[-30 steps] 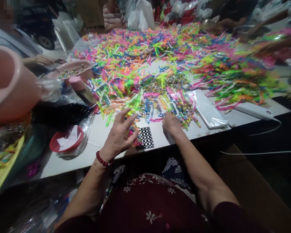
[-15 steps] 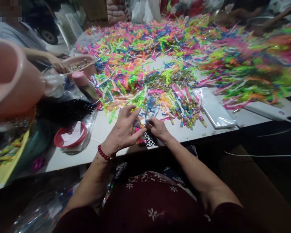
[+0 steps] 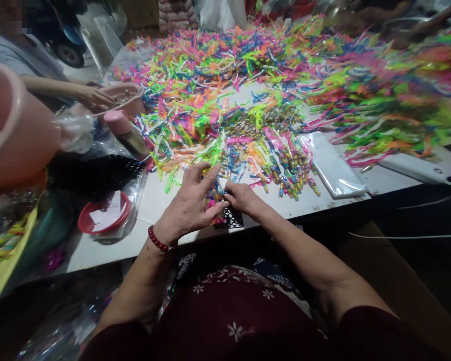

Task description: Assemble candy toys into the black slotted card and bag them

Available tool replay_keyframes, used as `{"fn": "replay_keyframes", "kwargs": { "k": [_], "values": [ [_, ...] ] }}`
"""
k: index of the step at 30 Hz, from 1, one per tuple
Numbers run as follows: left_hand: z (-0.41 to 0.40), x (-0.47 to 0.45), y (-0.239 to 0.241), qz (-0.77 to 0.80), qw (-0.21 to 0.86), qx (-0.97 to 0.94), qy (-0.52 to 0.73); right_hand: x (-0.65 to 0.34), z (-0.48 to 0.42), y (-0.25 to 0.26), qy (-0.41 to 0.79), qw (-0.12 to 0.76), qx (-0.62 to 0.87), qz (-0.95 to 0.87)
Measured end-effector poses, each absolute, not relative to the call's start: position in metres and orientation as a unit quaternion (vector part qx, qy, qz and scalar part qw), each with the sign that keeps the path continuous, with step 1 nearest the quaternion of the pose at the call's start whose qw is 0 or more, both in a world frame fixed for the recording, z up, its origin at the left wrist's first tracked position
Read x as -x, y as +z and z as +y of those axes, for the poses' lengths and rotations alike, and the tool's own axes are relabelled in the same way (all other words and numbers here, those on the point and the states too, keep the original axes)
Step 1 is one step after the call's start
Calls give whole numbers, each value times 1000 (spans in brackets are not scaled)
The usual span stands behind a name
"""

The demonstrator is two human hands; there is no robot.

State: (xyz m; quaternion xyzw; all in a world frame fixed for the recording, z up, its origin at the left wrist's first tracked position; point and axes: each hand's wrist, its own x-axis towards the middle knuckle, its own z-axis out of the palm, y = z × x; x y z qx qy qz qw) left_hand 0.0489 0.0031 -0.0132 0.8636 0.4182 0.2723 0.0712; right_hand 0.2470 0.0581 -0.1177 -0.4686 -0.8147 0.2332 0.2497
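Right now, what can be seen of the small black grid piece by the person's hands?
The black grid piece is small, flat and dark, pierced with regular rows of holes; it looks like plastic. It lies flat on the white table near the front edge. The right hand hides its far part, and pink pieces sit against its left side.

Glossy neon plastic strips (image 3: 218, 100) on a matt white tabletop (image 3: 160, 200)
The clear bag (image 3: 332, 168) by the near-right corner gleams (cellophane-like); the black grid (image 3: 235, 219) at the near edge looks dull plastic; pink basin (image 3: 15, 135), smooth plastic.
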Motion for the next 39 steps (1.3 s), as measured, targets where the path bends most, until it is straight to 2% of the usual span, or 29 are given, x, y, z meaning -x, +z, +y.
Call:
{"fn": "replay_keyframes", "kwargs": {
  "k": [5,8,11,14,18,21,24,27,34,39],
  "values": [
    [5,-53,-10,400,69,-871,278,-237,48,-123,232,262,477,-806],
    [6,-53,-9,400,73,-872,273,-249,46,-127,254,302,473,-788],
    [5,-52,-10,412,67,-867,273,-279,52,-132,197,351,528,-748],
    [4,-52,-11,410,60,-865,282,-314,66,-134,92,310,641,-696],
    [3,-54,-11,413,58,-864,283,-339,75,-127,82,243,674,-693],
    [3,-55,-12,410,60,-863,290,-331,66,-120,132,305,654,-680],
    [4,-54,-14,402,64,-864,296,-306,48,-120,307,409,582,-632],
    [5,-54,-14,400,64,-867,291,-276,31,-125,428,445,492,-614],
    [4,-55,-11,395,65,-873,279,-256,25,-130,284,375,477,-742],
    [4,-56,-10,386,67,-880,268,-259,30,-125,273,344,474,-763]
  ]
}}
